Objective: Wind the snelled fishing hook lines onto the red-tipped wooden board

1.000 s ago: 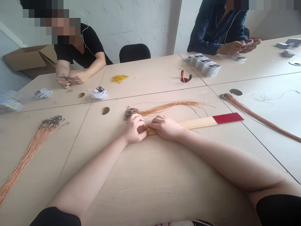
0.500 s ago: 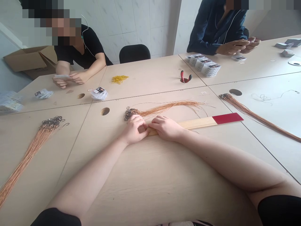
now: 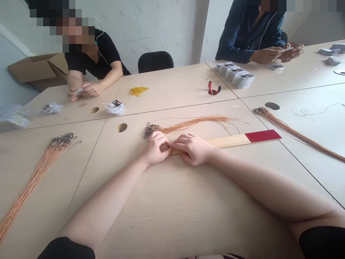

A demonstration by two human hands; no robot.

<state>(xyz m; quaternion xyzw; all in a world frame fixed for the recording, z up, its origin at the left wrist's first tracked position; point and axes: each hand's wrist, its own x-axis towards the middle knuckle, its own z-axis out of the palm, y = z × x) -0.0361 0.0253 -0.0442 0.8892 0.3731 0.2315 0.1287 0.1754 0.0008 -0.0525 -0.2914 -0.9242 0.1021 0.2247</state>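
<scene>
A long flat wooden strip with a dark red end lies on the table in front of me. My right hand grips it near its left end, fingers across the top and thumb at the near edge. At that same end my left hand has thumb and index finger pinched together; whatever is between them is too small to make out. Just beyond my left fingers lies a cluster of dark metal hooks, tied to a bundle of copper-coloured lines that runs right behind the strip.
More hooked line bundles lie at left and right. Across the table are yellow pieces, red-handled pliers in a hole, and stacked clear packets. Two people sit opposite, handling small items.
My hands stay at the strip's left end, with the right fingers slightly nearer the left ones. The view has shifted a little. Both people opposite have moved their hands slightly.
</scene>
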